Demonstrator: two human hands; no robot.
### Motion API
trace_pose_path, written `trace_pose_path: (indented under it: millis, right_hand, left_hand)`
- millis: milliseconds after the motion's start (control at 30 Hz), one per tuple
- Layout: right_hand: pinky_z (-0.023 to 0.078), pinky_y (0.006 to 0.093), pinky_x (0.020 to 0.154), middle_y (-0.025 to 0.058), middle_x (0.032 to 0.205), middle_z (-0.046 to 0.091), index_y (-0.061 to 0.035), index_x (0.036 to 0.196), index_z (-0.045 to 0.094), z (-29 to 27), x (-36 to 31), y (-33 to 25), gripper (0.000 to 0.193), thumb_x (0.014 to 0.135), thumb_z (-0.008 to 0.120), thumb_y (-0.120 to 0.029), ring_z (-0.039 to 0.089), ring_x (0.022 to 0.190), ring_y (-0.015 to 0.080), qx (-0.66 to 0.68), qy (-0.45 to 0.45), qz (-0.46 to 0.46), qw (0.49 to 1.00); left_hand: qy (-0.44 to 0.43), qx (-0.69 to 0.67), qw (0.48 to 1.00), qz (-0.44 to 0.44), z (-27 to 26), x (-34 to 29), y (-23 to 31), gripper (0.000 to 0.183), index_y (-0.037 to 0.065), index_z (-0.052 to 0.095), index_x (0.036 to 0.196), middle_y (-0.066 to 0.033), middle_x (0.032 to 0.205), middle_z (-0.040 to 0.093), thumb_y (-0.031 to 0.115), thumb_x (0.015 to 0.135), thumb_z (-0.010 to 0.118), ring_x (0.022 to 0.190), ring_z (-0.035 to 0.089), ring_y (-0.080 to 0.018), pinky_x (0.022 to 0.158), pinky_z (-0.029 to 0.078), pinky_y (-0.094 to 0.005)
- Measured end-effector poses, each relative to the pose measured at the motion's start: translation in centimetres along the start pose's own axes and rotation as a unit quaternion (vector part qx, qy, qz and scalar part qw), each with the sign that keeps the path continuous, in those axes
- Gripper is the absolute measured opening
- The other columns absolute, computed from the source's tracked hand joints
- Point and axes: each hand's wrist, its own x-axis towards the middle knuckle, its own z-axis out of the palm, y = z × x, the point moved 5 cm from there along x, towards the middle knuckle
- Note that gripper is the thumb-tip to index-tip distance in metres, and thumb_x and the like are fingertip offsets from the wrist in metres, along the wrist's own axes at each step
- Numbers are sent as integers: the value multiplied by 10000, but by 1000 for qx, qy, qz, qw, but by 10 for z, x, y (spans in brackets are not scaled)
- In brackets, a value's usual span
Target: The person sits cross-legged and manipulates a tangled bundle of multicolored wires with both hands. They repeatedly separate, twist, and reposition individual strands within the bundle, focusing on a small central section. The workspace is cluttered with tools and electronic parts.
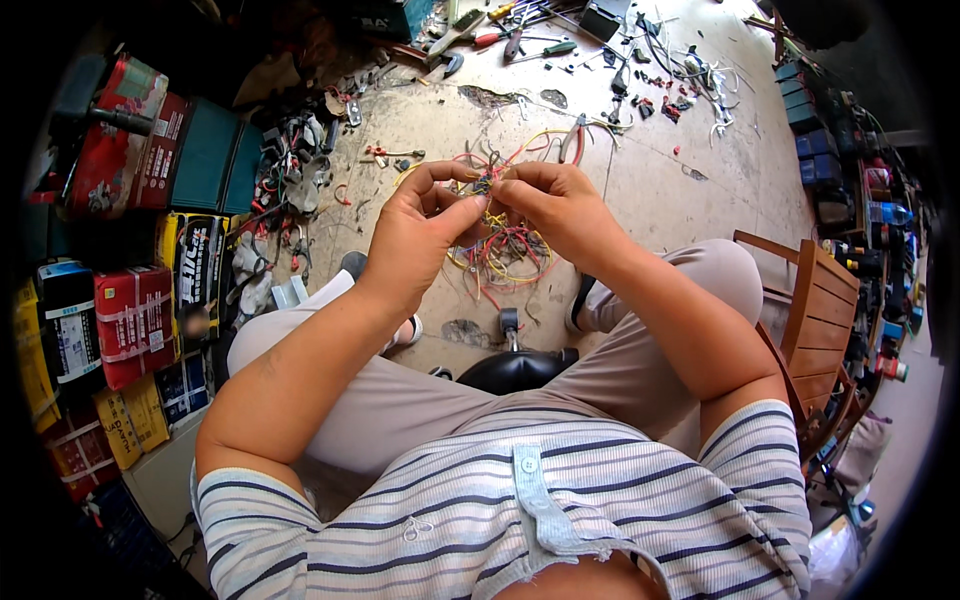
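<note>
Both of my hands meet in front of me, above a tangled wiring harness (515, 255) of red, yellow and dark wires. My left hand (420, 225) pinches part of the wires between thumb and fingers. From the other side, my right hand (560, 210) grips the same bunch with its thumb and forefinger, close to the left fingertips. What exactly sits between the fingertips is too small to make out. Loose wire ends spread out beyond and below the hands. A pair of pliers with red handles (572, 142) lies on the floor just past my right hand.
Screwdrivers (515, 44), a brush (462, 28) and wire scraps (715, 85) lie on the far floor. Boxed batteries (135, 325) are stacked at the left beside a heap of small parts (300, 165). A wooden chair (820, 320) stands at the right, before crowded shelves.
</note>
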Motion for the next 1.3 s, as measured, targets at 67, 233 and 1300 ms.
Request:
trace_pose_path:
  millis: [67,233,1300]
  right_hand:
    - [400,196,609,2,767,598,-11,856,630,2,-1,-1,186,889,578,-187,512,688,51,17,4,10,1000]
    - [363,180,561,-10,746,592,-23,855,634,2,-2,-3,180,884,580,-192,495,655,33,28,8,43,999]
    - [305,175,475,-30,643,530,-52,776,633,10,-15,-17,197,868,559,-211,417,544,23,51,52,14,997]
  left_hand:
    - [-1,-19,1000,-14,0,0,-1,244,95,556,1084,-38,845,630,60,850,616,719,626,-121,666,505,-231]
    - [2,-50,998,-36,-1,0,-4,233,100,559,1071,-47,864,640,66,849,620,715,628,-131,667,512,-242]
    - [64,255,943,205,5,-5,14,203,89,613,999,23,728,594,6,814,626,662,535,-32,586,418,-182]
